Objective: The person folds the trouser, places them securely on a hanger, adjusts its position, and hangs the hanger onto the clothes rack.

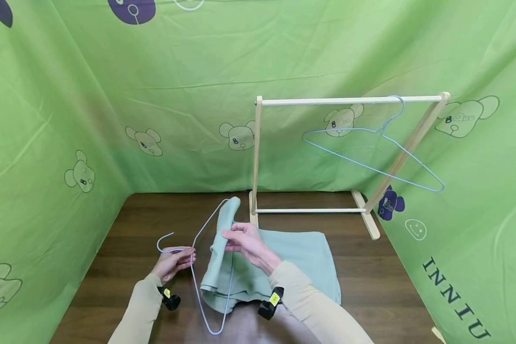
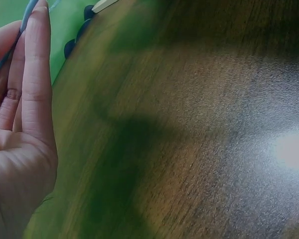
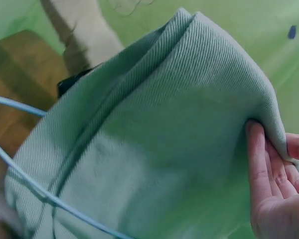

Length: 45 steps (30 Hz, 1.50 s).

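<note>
My left hand pinches a pale blue wire hanger near its neck, the hook pointing left. In the left wrist view the fingers close on a thin blue length of it. A folded mint-green ribbed cloth lies on the table, its left end lifted and folded over. That raised end is pinched between thumb and fingers of my right hand. The hanger loop passes around this lifted part, one wire crossing in front of the cloth in the right wrist view.
A wooden rack with a white top bar stands at the back right. Another blue hanger hangs from that bar. Green printed fabric walls surround the brown wooden table.
</note>
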{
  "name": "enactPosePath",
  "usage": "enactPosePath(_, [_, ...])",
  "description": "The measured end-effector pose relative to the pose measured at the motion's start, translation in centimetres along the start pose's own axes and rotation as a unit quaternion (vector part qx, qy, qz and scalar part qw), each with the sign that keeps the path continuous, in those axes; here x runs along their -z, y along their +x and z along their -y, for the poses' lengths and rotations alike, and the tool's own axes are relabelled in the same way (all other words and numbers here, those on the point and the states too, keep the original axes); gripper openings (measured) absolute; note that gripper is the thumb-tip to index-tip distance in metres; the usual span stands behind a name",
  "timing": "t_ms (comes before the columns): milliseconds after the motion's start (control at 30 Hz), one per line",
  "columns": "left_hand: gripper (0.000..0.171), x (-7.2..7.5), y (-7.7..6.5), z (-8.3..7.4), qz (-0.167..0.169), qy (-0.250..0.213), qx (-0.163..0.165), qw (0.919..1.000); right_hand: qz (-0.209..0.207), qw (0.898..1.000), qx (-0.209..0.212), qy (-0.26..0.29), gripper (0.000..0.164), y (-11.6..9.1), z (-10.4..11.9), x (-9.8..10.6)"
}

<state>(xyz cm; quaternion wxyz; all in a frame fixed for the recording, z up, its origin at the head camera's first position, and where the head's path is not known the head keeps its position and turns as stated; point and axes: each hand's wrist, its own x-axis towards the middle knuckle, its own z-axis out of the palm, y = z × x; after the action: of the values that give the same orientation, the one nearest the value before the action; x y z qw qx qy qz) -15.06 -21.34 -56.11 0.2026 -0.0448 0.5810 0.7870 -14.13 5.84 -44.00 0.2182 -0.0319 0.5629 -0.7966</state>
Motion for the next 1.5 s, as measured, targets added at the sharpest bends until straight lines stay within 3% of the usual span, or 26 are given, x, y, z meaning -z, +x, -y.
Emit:
enactPosePath(167, [0.031, 0.8, -0.1, -0.2, 0.008, -0.005, -0.002, 1.0000, 0.008, 1.000, 0.007, 0.010, 0.024, -1.2, 1.6, 1.3])
enactPosePath(333, [0.033, 1.2, -0.2, -0.2, 0.021, -0.005, -0.009, 0.9997, 0.004, 1.000, 0.010, 0.002, 0.023, -2.4, 1.9, 5.0])
enactPosePath(700, [0.031, 0.3, 0.2, -0.2, 0.012, -0.002, -0.027, 0.9996, 0.009, 0.999, 0.007, -0.039, 0.029, -4.7, 0.6, 13.8])
enactPosePath(933, [0.033, -0.5, 0.3, 0.1, 0.021, -0.002, -0.027, 0.9994, -0.043, 0.992, -0.035, -0.112, 0.025, -5.4, -1.7, 17.4])
enactPosePath(1200, [0.030, -1.2, 0.5, 0.8, 0.041, -0.004, -0.010, 0.9991, -0.101, 0.978, -0.081, -0.164, 0.025, -5.6, -4.6, 19.0])
enactPosePath(1400, [0.025, -1.3, 0.5, 1.1, 0.047, 0.003, 0.005, 0.9989, -0.131, 0.965, -0.120, -0.196, 0.016, -5.3, -5.6, 18.4])
enactPosePath(1500, [0.025, -1.2, 0.5, 1.1, 0.049, 0.003, 0.012, 0.9987, -0.152, 0.952, -0.144, -0.221, 0.024, -4.9, -5.7, 17.7])
